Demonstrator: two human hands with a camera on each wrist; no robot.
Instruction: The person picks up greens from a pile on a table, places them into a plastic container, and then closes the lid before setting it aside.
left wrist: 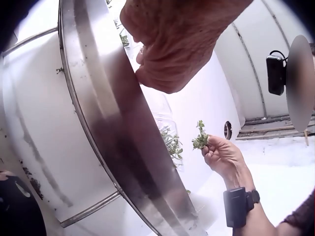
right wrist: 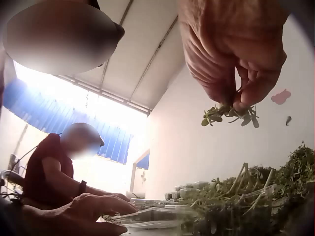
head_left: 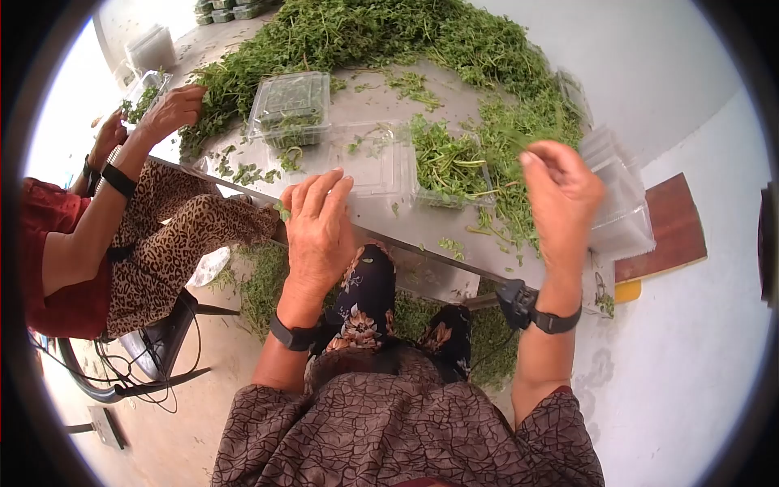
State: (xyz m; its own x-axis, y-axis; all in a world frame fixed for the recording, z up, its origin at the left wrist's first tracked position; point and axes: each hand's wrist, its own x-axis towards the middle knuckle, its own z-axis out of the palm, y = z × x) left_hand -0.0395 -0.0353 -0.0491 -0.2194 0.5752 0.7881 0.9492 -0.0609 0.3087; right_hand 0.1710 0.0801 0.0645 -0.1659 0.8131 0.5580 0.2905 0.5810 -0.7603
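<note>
My right hand (head_left: 561, 183) is raised over the right side of the table and pinches a small leafy sprig (right wrist: 229, 115) between thumb and fingertips. Just left of it, an open clear plastic clamshell box (head_left: 373, 166) lies on the table. Loose green sprigs (head_left: 450, 166) with pale stems fill its right half, while the flat left half has a few bits of leaf. My left hand (head_left: 318, 227) is at the table's front edge by that flat half, fingers loosely extended and holding nothing visible. Behind it stands a closed clear box (head_left: 290, 105) packed with greens.
A large heap of greens (head_left: 389, 32) curves along the table's back and right side. Nested clear boxes (head_left: 613, 195) stand at the right, beside a brown board (head_left: 669, 219). Another person (head_left: 73, 243) sits at the left, hands at a box (head_left: 146, 97). Greens (head_left: 268, 276) lie under the table.
</note>
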